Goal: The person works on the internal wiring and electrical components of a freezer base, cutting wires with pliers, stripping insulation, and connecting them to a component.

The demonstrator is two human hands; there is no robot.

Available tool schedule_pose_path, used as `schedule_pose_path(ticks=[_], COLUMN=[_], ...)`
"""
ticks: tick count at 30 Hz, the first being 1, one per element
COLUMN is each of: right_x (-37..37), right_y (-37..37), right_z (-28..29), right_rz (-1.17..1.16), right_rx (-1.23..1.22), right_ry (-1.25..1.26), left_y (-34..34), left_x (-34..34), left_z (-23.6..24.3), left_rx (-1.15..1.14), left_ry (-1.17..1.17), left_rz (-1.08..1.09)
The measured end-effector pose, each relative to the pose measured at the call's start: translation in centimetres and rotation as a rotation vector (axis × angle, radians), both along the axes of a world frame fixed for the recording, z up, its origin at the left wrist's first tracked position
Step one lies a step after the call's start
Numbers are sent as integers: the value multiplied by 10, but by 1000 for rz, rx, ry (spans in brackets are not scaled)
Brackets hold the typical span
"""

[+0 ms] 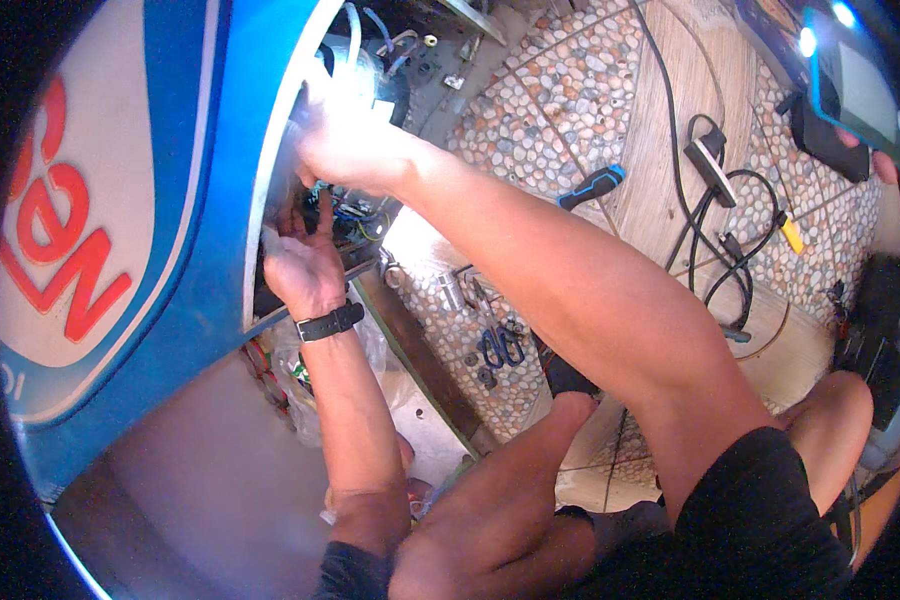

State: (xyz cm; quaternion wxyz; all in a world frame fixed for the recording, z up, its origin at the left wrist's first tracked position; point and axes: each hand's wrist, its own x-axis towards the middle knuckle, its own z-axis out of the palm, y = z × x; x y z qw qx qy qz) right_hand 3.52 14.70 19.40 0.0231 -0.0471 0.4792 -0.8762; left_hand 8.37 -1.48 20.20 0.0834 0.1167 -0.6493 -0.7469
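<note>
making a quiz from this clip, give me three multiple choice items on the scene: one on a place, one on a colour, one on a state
1. Where is the left hand?
A. at the opening in the blue panel
B. on the floor
C. on the knee

2. What colour is the wristband?
A. white
B. black
C. yellow

3. Where does the blue-handled pliers lie?
A. in the right hand
B. loose on the pebble floor
C. on the panel

Answers: 1 A, fingers reach among the wires there; 2 B, a dark strap; 3 B, no hand touches it.

Both hands, left hand (305,262) and right hand (345,145), reach into the blue-and-white casing (185,200).
</note>
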Motion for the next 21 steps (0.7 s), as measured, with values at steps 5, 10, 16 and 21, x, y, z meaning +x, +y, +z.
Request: schedule_pose_path(ticks=[5, 10, 16, 21], right_x=[-17, -21, -21, -34], right_y=[13, 10, 27, 26], right_z=[-3, -16, -12, -29], right_rz=[-187, -616, -837, -780], right_rx=[283, 803, 1273, 1202], right_ry=[186, 211, 603, 626], left_y=[14, 7, 1, 9], left_x=[-5, -3, -4, -1], left_z=[2, 0, -5, -10], left_rx=[54, 28, 22, -141], left_ry=[-15, -26, 21, 126], left_rz=[71, 73, 5, 43])
